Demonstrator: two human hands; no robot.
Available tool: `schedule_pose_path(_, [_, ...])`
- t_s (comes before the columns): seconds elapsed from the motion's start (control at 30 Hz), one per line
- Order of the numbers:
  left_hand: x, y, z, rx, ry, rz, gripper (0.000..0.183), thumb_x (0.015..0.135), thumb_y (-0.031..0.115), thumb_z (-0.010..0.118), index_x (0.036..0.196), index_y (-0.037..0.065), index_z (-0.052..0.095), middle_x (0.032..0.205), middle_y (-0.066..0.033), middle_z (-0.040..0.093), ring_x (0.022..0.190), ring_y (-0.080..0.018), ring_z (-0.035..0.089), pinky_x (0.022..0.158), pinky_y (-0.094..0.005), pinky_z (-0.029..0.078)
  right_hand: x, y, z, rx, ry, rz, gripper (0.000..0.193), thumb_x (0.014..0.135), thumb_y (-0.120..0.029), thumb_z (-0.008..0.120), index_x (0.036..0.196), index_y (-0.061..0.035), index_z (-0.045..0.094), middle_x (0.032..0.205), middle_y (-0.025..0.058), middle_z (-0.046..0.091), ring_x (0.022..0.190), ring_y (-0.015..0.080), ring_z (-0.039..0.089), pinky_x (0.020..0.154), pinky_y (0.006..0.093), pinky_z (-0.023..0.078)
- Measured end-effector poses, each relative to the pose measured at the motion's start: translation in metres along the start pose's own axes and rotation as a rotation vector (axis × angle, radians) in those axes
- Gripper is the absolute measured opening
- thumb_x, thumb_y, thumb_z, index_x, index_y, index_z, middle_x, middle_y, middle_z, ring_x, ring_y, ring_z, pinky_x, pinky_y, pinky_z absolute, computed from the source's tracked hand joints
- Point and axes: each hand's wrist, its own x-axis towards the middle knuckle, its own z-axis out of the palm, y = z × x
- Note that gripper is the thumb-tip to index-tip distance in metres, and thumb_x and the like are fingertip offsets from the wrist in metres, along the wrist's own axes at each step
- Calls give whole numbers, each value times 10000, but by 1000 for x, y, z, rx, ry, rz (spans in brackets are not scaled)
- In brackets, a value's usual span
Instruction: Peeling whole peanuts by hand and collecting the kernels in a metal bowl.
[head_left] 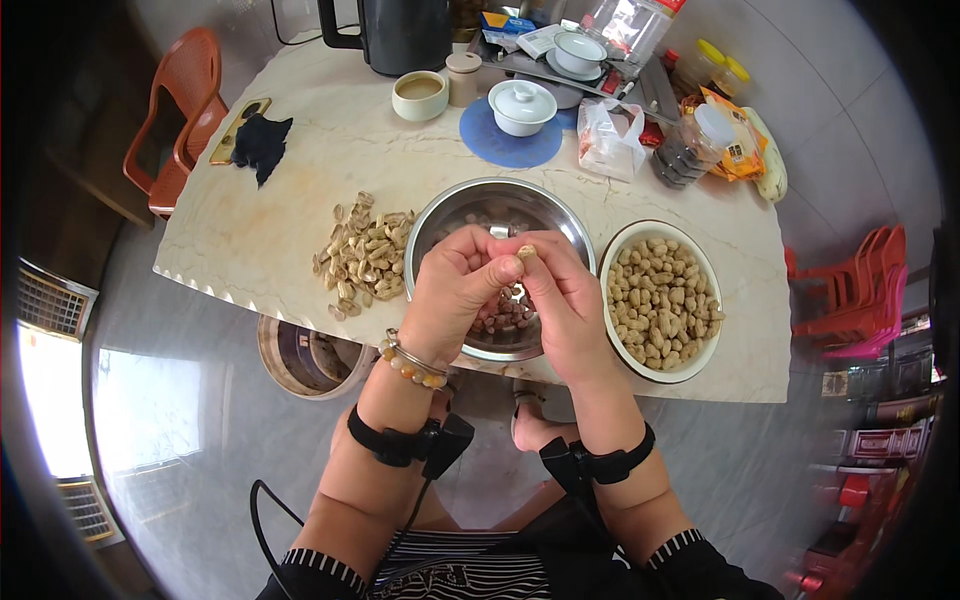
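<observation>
Pinching peanut (pixel 527 253) over steel bowl (pixel 450 213)

Held in right hand's (pixel 570 300) fingers; close beside, left hand (pixel 455 290) with bent fingers (own grip, cannot tell). From steel bowl: at nine o'clock, peanut shells (pixel 372 248); at three o'clock, white bowl (pixel 665 377) of peanuts (pixel 660 300).

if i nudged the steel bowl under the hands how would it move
The steel bowl would probably slide rather than tip, being so wide. It looks like thin shiny metal, so likely light for its size. The loose reddish kernels inside might roll about.
</observation>
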Motion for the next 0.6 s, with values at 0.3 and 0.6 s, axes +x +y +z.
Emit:
schedule_pose_path(0.3, [-6,8,6,147,-56,5,468,809,225,712,1211,30,576,791,40,588,587,-14,476,508,-151,402,-2,-3,7,-232,102,-93,146,927,-116,500,922,-1,590,899,108,564,804,227,566,729,297,443])
schedule_pose_path(0.6, [-4,5,2,111,-43,2,403,880,280,627,1173,5,591,794,21,618,611,-21,538,564,-148,458,-2,-3,9,-303,135,-160,115,902,-86,537,917,0,610,878,99,568,763,226,570,688,299,451])
